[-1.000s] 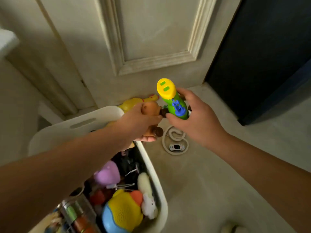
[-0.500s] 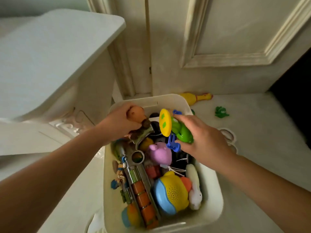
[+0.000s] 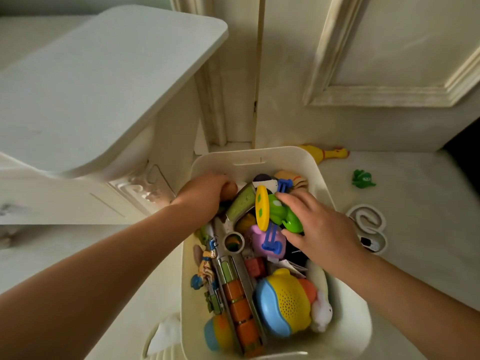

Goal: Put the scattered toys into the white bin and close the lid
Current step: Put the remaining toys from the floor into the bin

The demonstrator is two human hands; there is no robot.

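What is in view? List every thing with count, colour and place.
white bin: 1, white, floor centre, open
binned toys: many, mixed colours, inside bin
green toy: 1, green-yellow, over bin, right hand's grip
brown toy: 1, brown, bin's far left corner, left hand's grip
rubber chicken: 1, yellow, floor behind bin
frog toy: 1, green, floor right of bin
cabinet: 1, white, left of bin
left hand: 1, in bin
right hand: 1, over bin

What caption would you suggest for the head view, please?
Left hand holds a brown toy, right hand a green toy, over the white bin; chicken and frog lie outside.
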